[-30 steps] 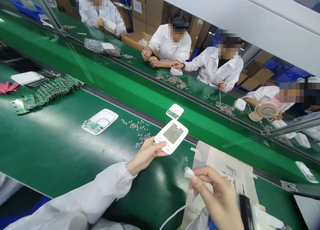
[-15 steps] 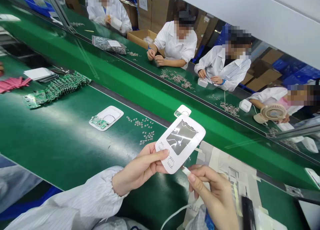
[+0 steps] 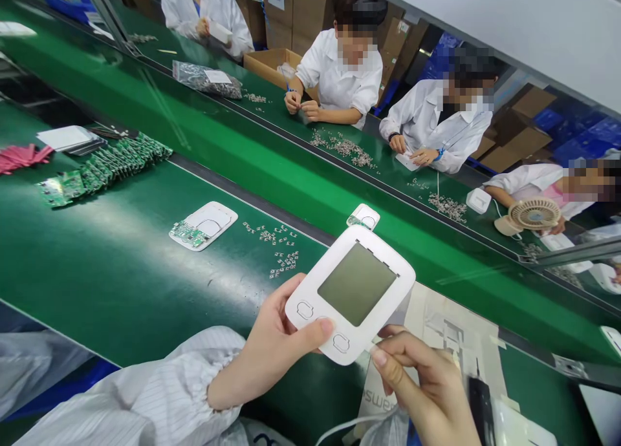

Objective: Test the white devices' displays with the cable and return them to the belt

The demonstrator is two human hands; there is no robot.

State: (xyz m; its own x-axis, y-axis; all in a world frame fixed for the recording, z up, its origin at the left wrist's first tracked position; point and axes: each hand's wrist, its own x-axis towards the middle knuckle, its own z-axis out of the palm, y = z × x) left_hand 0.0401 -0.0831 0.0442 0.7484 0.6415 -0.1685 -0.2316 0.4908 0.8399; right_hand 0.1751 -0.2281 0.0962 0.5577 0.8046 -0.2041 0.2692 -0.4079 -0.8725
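Observation:
My left hand (image 3: 279, 349) grips a white device with a screen (image 3: 356, 284) by its lower left side, thumb on the front between two button outlines. The grey-green screen faces me and looks blank. At the device's lower right edge, my right hand (image 3: 420, 381) pinches a cable plug (image 3: 370, 346). The plug is against that edge, mostly hidden by the fingers; how far it sits in cannot be told. A white cable (image 3: 347, 423) trails below the right hand.
A half housing with a circuit board (image 3: 204, 226) and small metal parts (image 3: 286, 265) lie on the green bench. Stacked circuit boards (image 3: 104, 168) are at left. Another housing (image 3: 365, 216) rests on the green belt (image 3: 272, 174). A black tool (image 3: 480, 401) stands at right. Co-workers sit across.
The device has come closer and slightly lower, and the glare has left its screen. The plug, earlier visible apart from the device, now meets its edge.

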